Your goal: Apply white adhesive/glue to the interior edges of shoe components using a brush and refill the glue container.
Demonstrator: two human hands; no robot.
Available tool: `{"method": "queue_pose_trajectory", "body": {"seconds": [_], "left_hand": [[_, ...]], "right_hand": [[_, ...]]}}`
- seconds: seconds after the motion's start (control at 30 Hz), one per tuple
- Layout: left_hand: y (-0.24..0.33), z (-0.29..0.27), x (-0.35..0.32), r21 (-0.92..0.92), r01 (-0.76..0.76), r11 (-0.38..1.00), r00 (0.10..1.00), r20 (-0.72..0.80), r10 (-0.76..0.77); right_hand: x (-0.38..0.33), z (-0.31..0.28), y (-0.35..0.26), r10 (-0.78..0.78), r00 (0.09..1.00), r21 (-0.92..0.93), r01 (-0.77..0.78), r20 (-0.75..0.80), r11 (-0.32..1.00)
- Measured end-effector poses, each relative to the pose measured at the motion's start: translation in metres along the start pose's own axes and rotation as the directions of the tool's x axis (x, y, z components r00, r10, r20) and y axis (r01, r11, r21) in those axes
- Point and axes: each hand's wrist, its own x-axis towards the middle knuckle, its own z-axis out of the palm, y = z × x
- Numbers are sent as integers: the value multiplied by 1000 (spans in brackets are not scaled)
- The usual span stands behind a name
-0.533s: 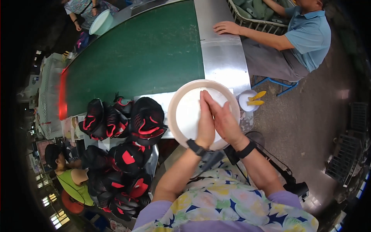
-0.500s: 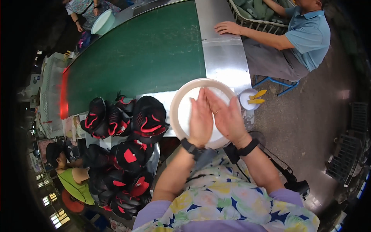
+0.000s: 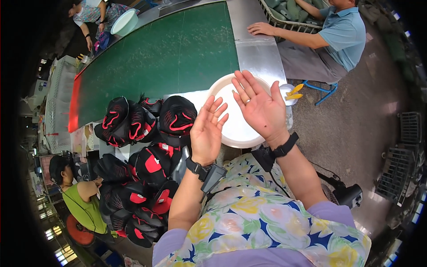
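My left hand [image 3: 207, 133] is open, its palm turned up and its fingers slightly curled, just left of a round pale basin [image 3: 242, 143]. Above the basin, my right hand [image 3: 263, 110] is open too, palm up with fingers stretched and a ring on one finger. Neither hand holds anything. A white surface shows inside the basin; I cannot tell whether it is liquid or the bottom. Close to my right fingertips stands a small white cup [image 3: 290, 101] with two yellow-handled tools [image 3: 295, 91] in it. Black bands with small devices circle both my wrists.
Black and red shoe uppers [image 3: 153, 164] are heaped at my left. Ahead runs a green conveyor belt [image 3: 164, 58] with a metal edge [image 3: 258, 53]. A co-worker in blue [image 3: 344, 40] sits by a crate [image 3: 284, 20] at right; others work at far left and lower left.
My hands were palm to palm with fingertips touching over the basin. They have parted and turned up, the left moving left, the right rising slightly.
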Motion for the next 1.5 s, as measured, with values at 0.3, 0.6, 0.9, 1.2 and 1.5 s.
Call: {"method": "queue_pose_trajectory", "body": {"seconds": [0.3, 0.6, 0.9, 1.2, 1.5], "left_hand": [[36, -1, -54, 818, -302, 489, 947, 318, 51], [46, 8, -69, 858, -508, 74, 820, 456, 347], [50, 4, -70, 861, -509, 8, 795, 466, 388], [52, -3, -70, 871, -480, 107, 845, 426, 323], [44, 1, -66, 888, -455, 75, 853, 410, 322]], "right_hand": [[6, 20, 50, 53, 992, -272, -21, 111, 962], [11, 21, 85, -38, 998, -455, 16, -41, 890], [13, 24, 98, -58, 996, -553, 8, -72, 833], [10, 28, 102, -33, 996, -584, -24, -86, 812], [7, 20, 97, -21, 996, -580, -32, -85, 814]]}}
